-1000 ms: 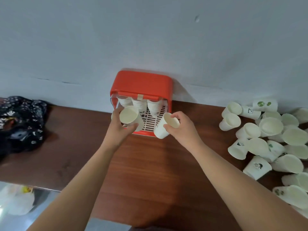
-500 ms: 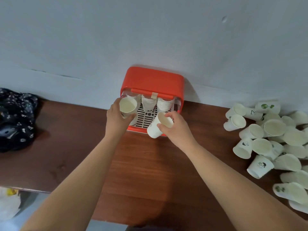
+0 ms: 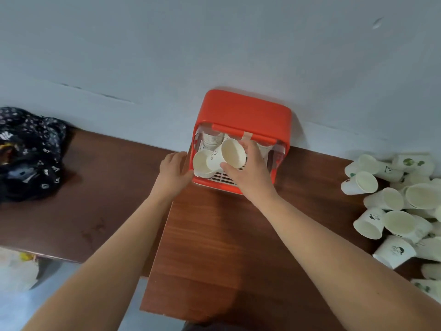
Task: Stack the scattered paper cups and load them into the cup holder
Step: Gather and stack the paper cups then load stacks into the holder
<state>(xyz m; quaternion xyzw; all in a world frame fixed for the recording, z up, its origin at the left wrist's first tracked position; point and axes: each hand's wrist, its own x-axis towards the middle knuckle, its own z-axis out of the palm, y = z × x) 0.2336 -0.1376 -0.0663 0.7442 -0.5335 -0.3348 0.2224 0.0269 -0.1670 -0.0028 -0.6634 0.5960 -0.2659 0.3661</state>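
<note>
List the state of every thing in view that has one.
cup holder, upright, front open.
held cup, tipped, mouth toward the camera, in the right hand's grip.
right hand, curled round the held cup.
left hand, fingers relaxed, touching the cup holder's left side.
second cup, inside the cup holder, tipped, unheld.
loose cups, scattered, mostly on their sides.

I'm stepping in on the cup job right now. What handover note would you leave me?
Left hand: open, resting against the left side of the orange cup holder.
Right hand: grips a paper cup at the holder's opening.
Done: a cup stack sits inside; another cup lies beside it.
Left: seat the held cup, then stack the loose cups on the table, right side.
</note>
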